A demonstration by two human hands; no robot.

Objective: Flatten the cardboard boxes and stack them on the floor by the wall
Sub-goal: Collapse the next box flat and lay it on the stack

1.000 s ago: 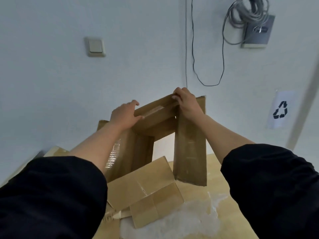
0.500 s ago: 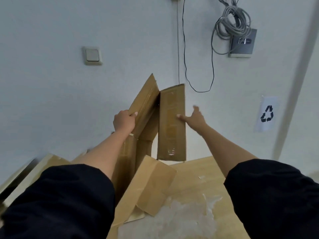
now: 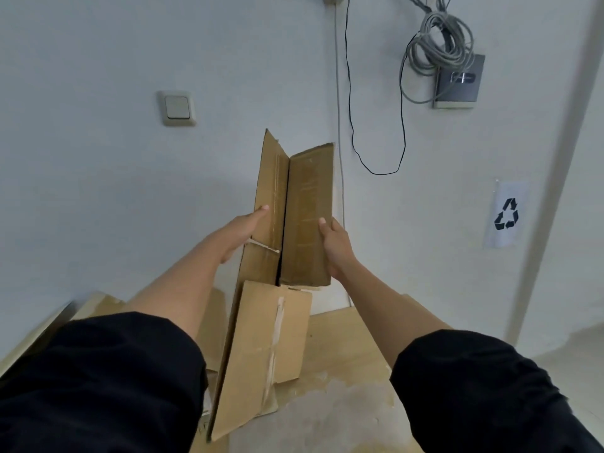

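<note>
A white wall fills the view, above a wooden floor where flattened cardboard lies at left. A nearly collapsed cardboard box stands upright between both hands, its long axis vertical, its top leaning towards the wall. The left hand presses straight fingers against its left panel; the right hand holds the right edge, thumb in front. A loose flap hangs below. A dangling cable and light switch sit behind.
</note>
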